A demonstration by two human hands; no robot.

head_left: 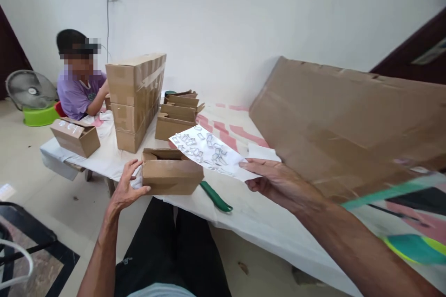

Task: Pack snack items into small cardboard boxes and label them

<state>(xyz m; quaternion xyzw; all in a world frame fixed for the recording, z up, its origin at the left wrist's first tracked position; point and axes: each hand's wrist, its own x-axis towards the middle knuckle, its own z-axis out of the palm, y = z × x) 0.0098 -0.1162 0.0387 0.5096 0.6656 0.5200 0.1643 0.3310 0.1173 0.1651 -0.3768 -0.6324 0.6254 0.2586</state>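
My left hand (125, 185) is curled at the left end of an open cardboard box (172, 178), its thumb pressed on the front corner and its fingers behind. The box stands at the near edge of the table; its inside is mostly hidden. With thumb and fingers, my right hand (265, 174) pinches the right end of a white sheet of paper (240, 160). Many small, pale, clear-looking rectangular pieces (216, 153) lie scattered over the sheet. The sheet's left end hangs over the box's right rear rim. Below it on the table lies a green strip-shaped tool (216, 197).
Sealed long cartons (134, 102) are stacked left of centre. Behind my box stand several open boxes (177, 118). A large cardboard sheet (348, 125) leans at the right. A person in purple (78, 90) sits at the far left, near another box (76, 137) and a fan (31, 90).
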